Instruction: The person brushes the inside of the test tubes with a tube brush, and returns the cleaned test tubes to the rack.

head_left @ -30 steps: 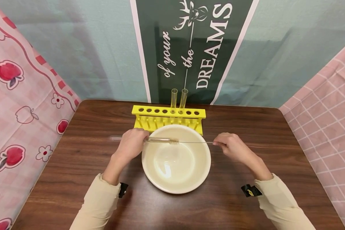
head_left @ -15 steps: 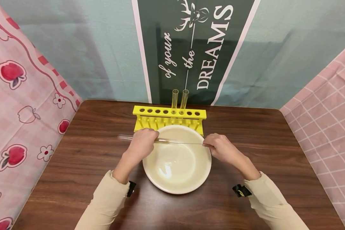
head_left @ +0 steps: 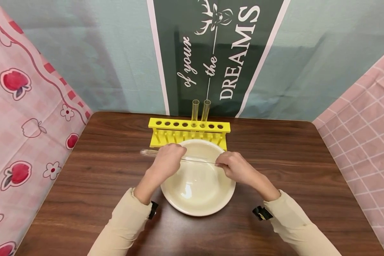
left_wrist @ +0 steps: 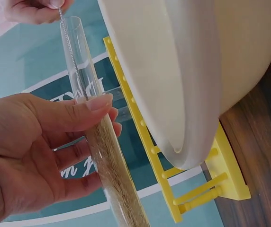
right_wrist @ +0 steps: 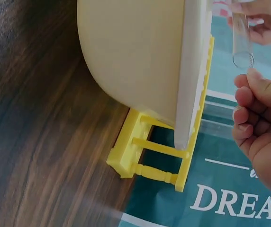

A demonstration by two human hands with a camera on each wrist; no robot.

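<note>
My left hand [head_left: 169, 159] grips a clear glass test tube [left_wrist: 82, 61] lying nearly level over the cream basin [head_left: 198, 212]. Thumb and fingers wrap the tube's middle in the left wrist view. Inside it sits a test tube brush [left_wrist: 114, 175] with tan bristles, deep beyond my left fingers. The brush's thin twisted wire comes out of the open mouth. My right hand [head_left: 235, 166] pinches that wire between thumb and forefinger, a short way from the mouth. The right wrist view shows these right fingertips [right_wrist: 254, 73] close to the tube's rim.
Behind the basin stands a yellow test tube rack [head_left: 189, 124], partly hidden by it. Two upright glass tubes [head_left: 195, 110] stand in its holes. The brown wooden table [head_left: 281, 149] ends at a printed cloth backdrop, with pink cloths on both sides.
The brush's bristles, outside the mouth at first, have slid into the tube. My right hand has moved left toward the tube, and my left hand has shifted right over the basin.
</note>
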